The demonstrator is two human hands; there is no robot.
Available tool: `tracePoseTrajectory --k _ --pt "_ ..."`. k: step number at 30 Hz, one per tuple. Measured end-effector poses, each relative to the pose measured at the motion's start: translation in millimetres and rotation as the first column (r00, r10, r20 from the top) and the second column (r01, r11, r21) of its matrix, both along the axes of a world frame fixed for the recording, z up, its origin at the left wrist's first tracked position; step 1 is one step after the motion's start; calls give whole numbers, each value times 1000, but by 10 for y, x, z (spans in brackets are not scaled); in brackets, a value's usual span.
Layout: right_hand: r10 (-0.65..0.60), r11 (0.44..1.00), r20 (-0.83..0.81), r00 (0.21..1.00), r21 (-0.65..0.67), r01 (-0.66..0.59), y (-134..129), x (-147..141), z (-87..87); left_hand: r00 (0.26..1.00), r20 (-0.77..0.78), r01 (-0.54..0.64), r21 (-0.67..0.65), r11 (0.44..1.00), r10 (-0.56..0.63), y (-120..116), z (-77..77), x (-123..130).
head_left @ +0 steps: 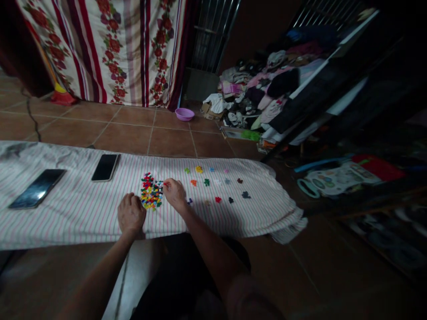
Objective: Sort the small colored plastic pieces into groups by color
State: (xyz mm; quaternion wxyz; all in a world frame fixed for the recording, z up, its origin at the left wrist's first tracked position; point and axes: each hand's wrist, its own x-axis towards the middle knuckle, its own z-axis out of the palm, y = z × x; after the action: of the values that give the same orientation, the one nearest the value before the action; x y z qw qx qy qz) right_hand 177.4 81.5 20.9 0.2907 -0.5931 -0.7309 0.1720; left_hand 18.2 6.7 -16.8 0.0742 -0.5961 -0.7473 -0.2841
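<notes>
A mixed pile of small coloured pieces [151, 193] lies on the striped cloth, too small for their exact kind to show. My left hand [130, 213] rests palm down at the pile's left edge, fingers loosely bent, with nothing seen in them. At the right edge of the pile, my right hand [174, 194] is closed in a pinch on a small red piece [164, 183]. Farther right are little single-colour groups, among them yellow pieces [199, 169], orange pieces [193, 182], green pieces [207, 182], red pieces [218, 200] and dark grey pieces [246, 194].
Two phones [106, 167] lie on the left part of the striped cloth [83, 213]. Beyond it on the tiled floor are a purple basin [184, 114] and a heap of clothes [256, 84]. A flowered curtain [130, 53] hangs at the back.
</notes>
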Motion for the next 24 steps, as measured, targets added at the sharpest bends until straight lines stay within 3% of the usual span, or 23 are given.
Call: tracePoseTrajectory --k 6,16,24 --pt "-46 996 -109 993 69 53 -309 568 -30 994 40 -100 -21 995 100 -49 25 46" --pt "-315 944 -114 942 62 324 -862 1752 -240 989 63 -136 -29 990 137 -104 105 92" --pt "-415 907 -18 910 65 415 -955 2157 -393 981 -17 -193 -152 969 193 -115 177 123"
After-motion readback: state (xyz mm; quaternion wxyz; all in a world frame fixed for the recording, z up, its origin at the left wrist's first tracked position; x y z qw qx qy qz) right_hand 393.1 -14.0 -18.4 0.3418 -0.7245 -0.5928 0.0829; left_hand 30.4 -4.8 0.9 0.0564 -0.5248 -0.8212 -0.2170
